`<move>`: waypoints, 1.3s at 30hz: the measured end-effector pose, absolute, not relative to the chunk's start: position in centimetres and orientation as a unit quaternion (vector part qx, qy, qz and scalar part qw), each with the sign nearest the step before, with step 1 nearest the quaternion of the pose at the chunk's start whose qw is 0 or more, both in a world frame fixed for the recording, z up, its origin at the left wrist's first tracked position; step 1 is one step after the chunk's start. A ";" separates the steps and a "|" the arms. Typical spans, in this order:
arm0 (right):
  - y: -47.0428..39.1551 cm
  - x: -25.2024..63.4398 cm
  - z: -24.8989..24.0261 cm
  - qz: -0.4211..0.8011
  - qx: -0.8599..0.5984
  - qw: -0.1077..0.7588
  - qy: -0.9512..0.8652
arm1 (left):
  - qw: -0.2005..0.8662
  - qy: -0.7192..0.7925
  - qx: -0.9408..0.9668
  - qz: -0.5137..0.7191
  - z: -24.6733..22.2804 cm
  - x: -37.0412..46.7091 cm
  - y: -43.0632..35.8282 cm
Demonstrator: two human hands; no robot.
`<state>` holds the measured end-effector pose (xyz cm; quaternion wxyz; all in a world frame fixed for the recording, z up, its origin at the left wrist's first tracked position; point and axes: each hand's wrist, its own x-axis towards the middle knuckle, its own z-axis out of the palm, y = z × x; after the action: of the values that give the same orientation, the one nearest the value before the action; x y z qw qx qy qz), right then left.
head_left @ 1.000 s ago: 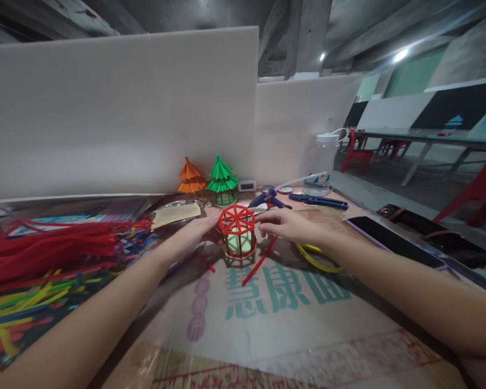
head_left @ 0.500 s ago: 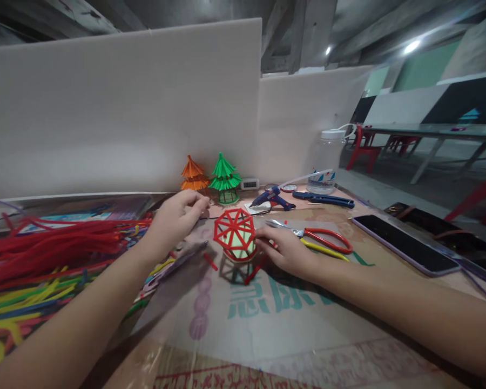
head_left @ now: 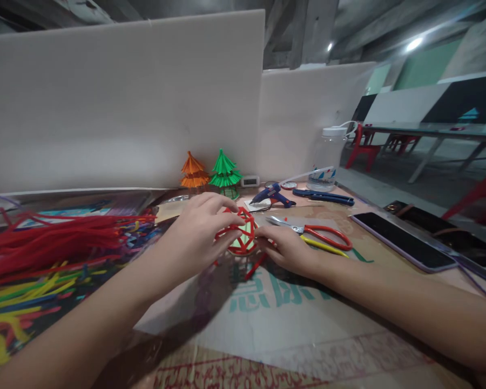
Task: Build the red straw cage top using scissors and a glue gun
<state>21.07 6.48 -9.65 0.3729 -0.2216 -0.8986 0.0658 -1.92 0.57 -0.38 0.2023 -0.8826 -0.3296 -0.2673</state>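
Note:
A small octagonal model [head_left: 246, 247] made of red pipe-cleaner pieces, with a spoked top and a pale green inside, stands in the middle of the work surface. At its right side, the fingers of my right hand [head_left: 285, 248] are closed on its edge. My left hand [head_left: 202, 227] hangs over its left and top, thumb and forefinger bent and apart, hiding much of the spokes. I cannot tell whether those fingertips touch it. By my right hand lies a short red piece [head_left: 256, 266], and behind that hand are pliers [head_left: 324, 237] with red and yellow handles.
Bundles of red pipe cleaners [head_left: 65, 237] and multicoloured ones lie at left. Orange [head_left: 193, 172] and green [head_left: 224, 172] tiered pagodas stand behind, near a blue glue gun [head_left: 273, 194], a blue-handled tool [head_left: 324, 197] and a clear bottle [head_left: 324, 162]. A phone [head_left: 403, 241] lies right.
My left hand has moved right, from beside the red model to over its top, and its fingers have spread. The right hand stays at the model's right side.

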 end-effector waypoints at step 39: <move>6.1 21.2 -9.5 0.077 -0.234 0.315 -0.917 | 0.268 -0.344 -0.878 -0.196 -1.0 -0.9 -0.5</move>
<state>21.15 6.13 -9.51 0.3155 -0.2335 -0.9166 0.0766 -0.94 -0.45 -1.02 0.2683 -0.8781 -0.3442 -0.1964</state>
